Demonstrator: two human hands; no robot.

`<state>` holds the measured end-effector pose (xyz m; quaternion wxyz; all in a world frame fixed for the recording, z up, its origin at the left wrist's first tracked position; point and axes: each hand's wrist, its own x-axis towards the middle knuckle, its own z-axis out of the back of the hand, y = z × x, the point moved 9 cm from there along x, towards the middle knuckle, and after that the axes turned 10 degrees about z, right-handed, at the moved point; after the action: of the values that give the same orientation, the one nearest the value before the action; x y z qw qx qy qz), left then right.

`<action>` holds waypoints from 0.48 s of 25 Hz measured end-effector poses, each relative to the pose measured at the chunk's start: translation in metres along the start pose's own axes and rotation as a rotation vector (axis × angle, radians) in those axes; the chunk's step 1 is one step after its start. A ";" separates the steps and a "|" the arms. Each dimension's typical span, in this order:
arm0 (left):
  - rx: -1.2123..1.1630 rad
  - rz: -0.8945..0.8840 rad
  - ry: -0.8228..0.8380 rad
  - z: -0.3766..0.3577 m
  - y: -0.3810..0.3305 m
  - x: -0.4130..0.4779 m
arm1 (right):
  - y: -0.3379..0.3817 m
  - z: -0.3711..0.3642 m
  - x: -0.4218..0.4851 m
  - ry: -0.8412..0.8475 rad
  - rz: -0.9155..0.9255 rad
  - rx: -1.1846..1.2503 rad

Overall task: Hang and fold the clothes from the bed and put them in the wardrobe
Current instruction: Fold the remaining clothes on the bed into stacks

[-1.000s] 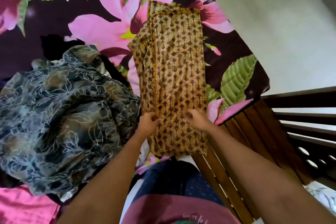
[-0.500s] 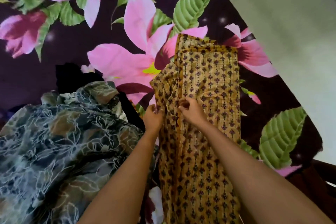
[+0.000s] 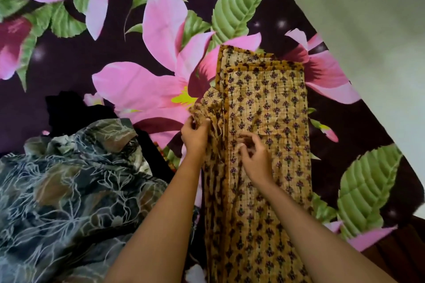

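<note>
A mustard-yellow garment [image 3: 271,122] with a small dark motif lies folded lengthwise on the flowered bed sheet [image 3: 138,57]. My left hand [image 3: 195,135] pinches the loose sleeve part sticking out at the garment's left edge. Just to its right, my right hand [image 3: 255,156] hovers over the middle of the garment with fingers loosely curled and nothing clearly between them. A crumpled dark grey garment with a pale flower outline [image 3: 69,202] sits in a heap at the lower left.
A black cloth [image 3: 69,110] lies behind the grey heap. The bed's right edge runs diagonally past a pale floor [image 3: 368,30]. A dark wooden bed frame [image 3: 404,255] shows at the lower right corner.
Both hands moved up the yellow garment from near its lower end to its middle. The left hand took hold of the sleeve part at the left edge. The right hand let go of the fold.
</note>
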<state>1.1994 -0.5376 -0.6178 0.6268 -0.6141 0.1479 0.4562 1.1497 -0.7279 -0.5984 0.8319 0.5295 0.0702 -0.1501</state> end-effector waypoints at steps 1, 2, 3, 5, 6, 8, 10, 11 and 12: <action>0.054 -0.141 -0.009 -0.006 -0.018 -0.009 | 0.000 0.010 -0.001 -0.060 -0.005 -0.006; 0.114 -0.272 0.038 -0.020 -0.035 -0.025 | -0.002 0.020 -0.004 -0.131 -0.023 -0.021; 0.187 -0.363 0.142 -0.041 -0.047 -0.046 | -0.006 0.032 -0.008 -0.207 -0.044 -0.037; 0.418 -0.403 0.435 -0.088 -0.037 -0.085 | -0.016 0.054 -0.016 -0.342 -0.057 -0.077; 0.598 -0.409 0.553 -0.106 -0.021 -0.098 | -0.021 0.063 -0.021 -0.383 -0.055 -0.110; 0.961 -0.535 0.573 -0.120 0.010 -0.108 | -0.031 0.078 -0.030 -0.385 -0.066 -0.174; 1.150 -0.724 0.462 -0.116 0.027 -0.108 | -0.038 0.085 -0.036 -0.308 -0.057 -0.285; 1.198 -0.776 0.436 -0.112 0.037 -0.108 | -0.039 0.086 -0.038 -0.249 -0.040 -0.360; 1.236 -0.800 0.429 -0.106 0.049 -0.109 | -0.040 0.084 -0.039 -0.179 -0.012 -0.419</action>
<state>1.1434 -0.6845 -0.5890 0.9312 -0.2340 0.2609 -0.1002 1.0958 -0.8123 -0.5864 0.9257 0.3294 0.0287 -0.1836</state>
